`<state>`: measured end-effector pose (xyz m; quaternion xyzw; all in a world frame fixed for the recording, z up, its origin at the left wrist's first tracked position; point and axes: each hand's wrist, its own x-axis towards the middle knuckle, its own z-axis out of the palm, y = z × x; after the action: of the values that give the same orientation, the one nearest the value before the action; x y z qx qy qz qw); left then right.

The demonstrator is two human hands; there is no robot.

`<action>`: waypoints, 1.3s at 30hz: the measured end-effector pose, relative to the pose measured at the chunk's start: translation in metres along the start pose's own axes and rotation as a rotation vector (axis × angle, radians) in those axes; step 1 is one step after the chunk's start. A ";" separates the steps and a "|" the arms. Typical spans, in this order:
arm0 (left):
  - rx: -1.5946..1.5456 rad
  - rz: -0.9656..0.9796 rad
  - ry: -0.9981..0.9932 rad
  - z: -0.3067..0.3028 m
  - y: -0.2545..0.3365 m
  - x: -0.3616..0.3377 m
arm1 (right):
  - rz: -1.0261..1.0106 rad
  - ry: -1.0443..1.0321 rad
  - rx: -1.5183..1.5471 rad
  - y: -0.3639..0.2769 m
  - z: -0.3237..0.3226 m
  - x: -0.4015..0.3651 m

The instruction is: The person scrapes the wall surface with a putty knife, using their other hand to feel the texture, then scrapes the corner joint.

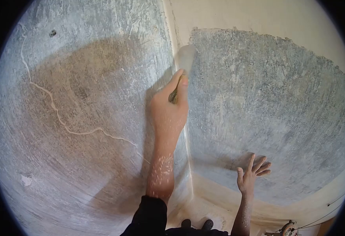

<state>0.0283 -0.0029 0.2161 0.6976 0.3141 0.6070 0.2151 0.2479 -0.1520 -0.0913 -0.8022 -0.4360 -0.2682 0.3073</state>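
My left hand (170,102) is closed around the handle of a putty knife (186,58), raised at the corner where two walls meet. The knife's broad blade points up and looks blurred; it lies at or very near the right wall's edge. Most of the handle is hidden in my fingers. White specks dot my left forearm. Lower down, my right hand (251,173) is spread with fingers apart against the right wall (243,102), holding nothing. That wall has a patchy grey-blue surface with a ragged upper edge, cream above it.
On the left wall (101,90), a pale wavy line (54,106) runs down toward the corner. A small dark hole (52,33) sits near its top. Below are my dark shoes (208,224) on the floor and, at lower right, a round wheel-like object (289,228) beside thin cables.
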 end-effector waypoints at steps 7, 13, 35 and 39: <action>0.045 0.110 0.044 0.005 -0.004 -0.001 | 0.014 -0.064 0.031 0.001 -0.010 -0.003; 0.056 -0.187 -0.112 -0.016 0.009 -0.007 | -0.001 -0.050 -0.015 0.000 -0.012 -0.003; 0.083 0.147 0.033 -0.010 -0.002 0.010 | 0.039 -0.070 0.101 -0.013 -0.019 -0.001; 0.024 0.185 0.022 -0.004 -0.008 0.010 | 0.052 -0.069 0.103 -0.014 -0.021 0.006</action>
<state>0.0232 0.0096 0.2181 0.7194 0.2582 0.6281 0.1462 0.2352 -0.1584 -0.0696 -0.8053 -0.4385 -0.2094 0.3397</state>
